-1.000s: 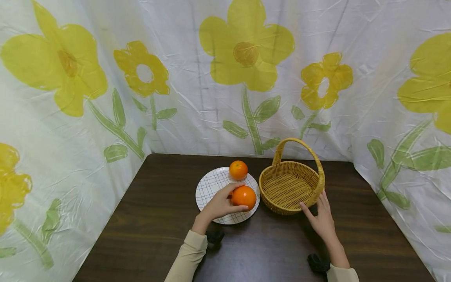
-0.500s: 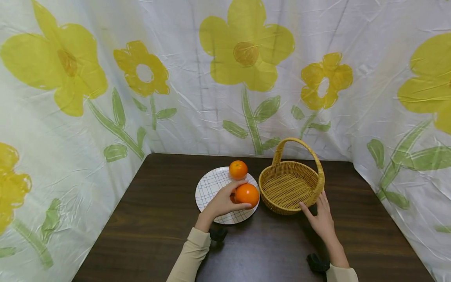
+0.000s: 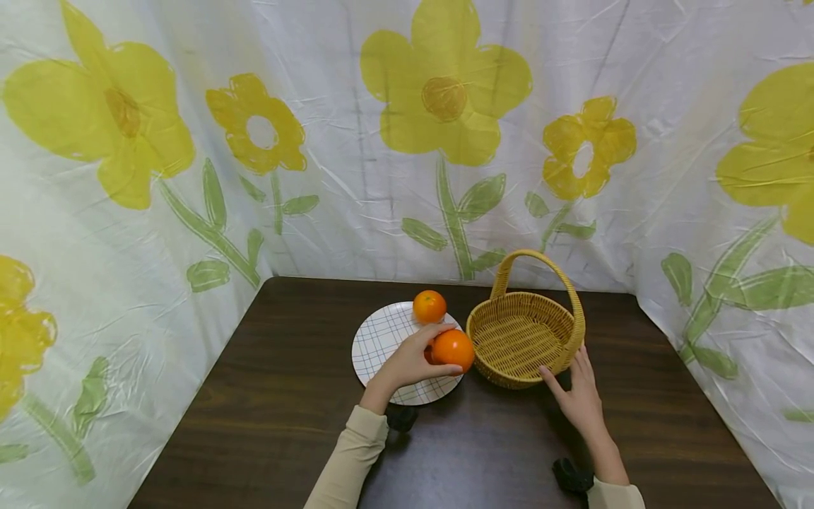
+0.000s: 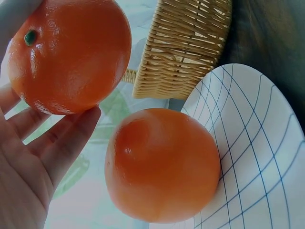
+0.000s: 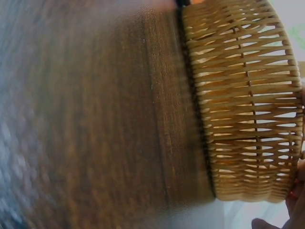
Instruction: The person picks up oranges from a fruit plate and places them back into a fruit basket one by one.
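My left hand [image 3: 407, 362] holds a shiny orange [image 3: 454, 350] between thumb and fingers, above the plate's right edge beside the basket. In the left wrist view, the green stem mark of the held orange [image 4: 76, 52] shows. A second orange [image 3: 429, 306] rests at the far side of the white checked plate [image 3: 378, 346]; the left wrist view shows this other orange [image 4: 162, 164] up close. Right of the plate stands a woven basket [image 3: 502, 376] with a tall handle. My right hand [image 3: 581, 399] touches its near right side with fingers extended; the right wrist view catches only bits of fingers.
A dark wooden table [image 3: 267, 396] carries everything. Behind and along both sides hangs a white curtain [image 3: 331, 233] printed with yellow flowers. The basket's arched handle [image 3: 548, 259] rises over its opening. A black wrist device [image 3: 402, 418] sits below the left hand.
My left hand has carried the orange a little to the right, from over the plate toward the basket. The right hand, basket and other orange stay in place.
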Demonstrator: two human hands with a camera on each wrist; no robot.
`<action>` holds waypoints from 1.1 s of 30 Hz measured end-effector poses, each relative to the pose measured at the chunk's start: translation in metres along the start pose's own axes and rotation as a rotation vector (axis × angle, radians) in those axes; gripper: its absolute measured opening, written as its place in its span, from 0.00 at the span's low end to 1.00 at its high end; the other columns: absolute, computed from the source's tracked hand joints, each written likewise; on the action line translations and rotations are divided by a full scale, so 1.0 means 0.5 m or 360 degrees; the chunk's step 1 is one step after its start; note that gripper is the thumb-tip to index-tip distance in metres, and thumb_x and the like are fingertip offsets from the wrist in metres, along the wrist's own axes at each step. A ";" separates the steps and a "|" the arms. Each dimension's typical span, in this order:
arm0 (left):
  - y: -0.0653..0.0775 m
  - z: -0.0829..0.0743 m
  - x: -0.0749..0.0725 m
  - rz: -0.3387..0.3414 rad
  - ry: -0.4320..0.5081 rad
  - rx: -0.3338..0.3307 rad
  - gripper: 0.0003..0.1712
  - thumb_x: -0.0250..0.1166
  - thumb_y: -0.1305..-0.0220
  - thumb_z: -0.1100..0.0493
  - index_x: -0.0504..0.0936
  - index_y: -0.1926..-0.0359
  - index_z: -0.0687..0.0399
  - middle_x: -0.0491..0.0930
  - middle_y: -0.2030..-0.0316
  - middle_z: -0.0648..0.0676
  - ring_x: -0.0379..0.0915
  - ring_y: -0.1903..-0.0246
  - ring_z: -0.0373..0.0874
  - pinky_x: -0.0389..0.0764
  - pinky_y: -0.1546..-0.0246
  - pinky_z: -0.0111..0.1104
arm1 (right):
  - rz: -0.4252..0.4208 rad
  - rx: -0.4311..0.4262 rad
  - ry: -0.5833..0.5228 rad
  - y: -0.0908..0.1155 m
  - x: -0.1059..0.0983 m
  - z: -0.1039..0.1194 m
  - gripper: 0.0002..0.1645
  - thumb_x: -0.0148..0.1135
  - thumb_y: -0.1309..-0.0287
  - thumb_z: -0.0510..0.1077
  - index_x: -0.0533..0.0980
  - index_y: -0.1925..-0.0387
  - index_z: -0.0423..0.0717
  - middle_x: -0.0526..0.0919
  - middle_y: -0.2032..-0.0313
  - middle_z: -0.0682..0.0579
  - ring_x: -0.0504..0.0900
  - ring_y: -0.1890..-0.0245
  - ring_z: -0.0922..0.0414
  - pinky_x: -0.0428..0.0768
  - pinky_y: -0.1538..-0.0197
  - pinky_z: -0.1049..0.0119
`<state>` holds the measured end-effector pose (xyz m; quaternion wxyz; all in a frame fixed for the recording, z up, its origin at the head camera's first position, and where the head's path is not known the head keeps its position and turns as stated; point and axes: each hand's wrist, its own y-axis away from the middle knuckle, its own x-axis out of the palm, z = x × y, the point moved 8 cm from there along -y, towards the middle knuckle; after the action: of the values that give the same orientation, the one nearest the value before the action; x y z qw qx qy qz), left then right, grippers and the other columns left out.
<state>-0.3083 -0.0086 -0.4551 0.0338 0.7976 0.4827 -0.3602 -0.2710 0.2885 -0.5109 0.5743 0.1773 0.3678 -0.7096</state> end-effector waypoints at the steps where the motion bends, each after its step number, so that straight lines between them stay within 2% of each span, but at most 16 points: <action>1: -0.001 0.000 0.001 0.0003 -0.0004 -0.0005 0.44 0.69 0.53 0.36 0.66 0.36 0.44 0.70 0.43 0.43 0.71 0.52 0.39 0.75 0.51 0.36 | -0.0001 0.0001 0.0000 0.000 0.000 0.000 0.40 0.59 0.41 0.54 0.58 0.33 0.43 0.50 0.30 0.42 0.35 0.28 0.47 0.46 0.37 0.33; 8: -0.010 -0.004 0.004 0.0001 -0.0025 -0.0016 0.42 0.69 0.54 0.36 0.66 0.37 0.37 0.70 0.43 0.42 0.71 0.52 0.39 0.75 0.51 0.36 | -0.0001 -0.0004 0.0004 0.001 -0.001 0.000 0.41 0.59 0.41 0.54 0.57 0.32 0.43 0.50 0.30 0.42 0.35 0.28 0.47 0.46 0.37 0.33; 18: -0.029 -0.012 0.011 0.0002 -0.0077 -0.0035 0.43 0.69 0.54 0.35 0.66 0.37 0.40 0.68 0.41 0.46 0.70 0.49 0.41 0.74 0.50 0.38 | 0.0000 -0.0014 -0.0006 0.001 -0.001 0.004 0.40 0.59 0.41 0.54 0.58 0.33 0.43 0.50 0.30 0.42 0.35 0.28 0.47 0.46 0.37 0.33; 23: -0.038 -0.015 0.015 0.0006 -0.0078 -0.0044 0.43 0.69 0.55 0.35 0.67 0.37 0.39 0.70 0.43 0.45 0.70 0.50 0.39 0.75 0.51 0.36 | -0.0004 -0.0011 -0.0001 0.002 -0.001 0.003 0.40 0.59 0.41 0.54 0.58 0.33 0.43 0.50 0.30 0.42 0.35 0.28 0.46 0.46 0.37 0.33; 28: -0.046 -0.016 0.018 -0.0003 -0.0125 -0.0039 0.44 0.69 0.55 0.35 0.67 0.37 0.43 0.71 0.45 0.46 0.70 0.52 0.38 0.75 0.53 0.33 | -0.0003 -0.0015 0.0010 0.002 -0.001 0.002 0.41 0.59 0.41 0.54 0.56 0.31 0.46 0.48 0.29 0.44 0.35 0.28 0.48 0.47 0.38 0.33; 33: -0.057 -0.017 0.023 -0.0017 -0.0185 -0.0041 0.45 0.67 0.56 0.31 0.67 0.38 0.38 0.72 0.46 0.44 0.71 0.54 0.36 0.75 0.55 0.31 | -0.0002 -0.0018 0.0006 0.000 -0.004 0.002 0.40 0.58 0.41 0.54 0.56 0.31 0.47 0.48 0.29 0.44 0.34 0.28 0.48 0.47 0.38 0.32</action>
<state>-0.3231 0.0186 -0.4478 0.0700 0.7723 0.4886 -0.3998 -0.2704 0.2889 -0.5087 0.5742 0.1751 0.3731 -0.7075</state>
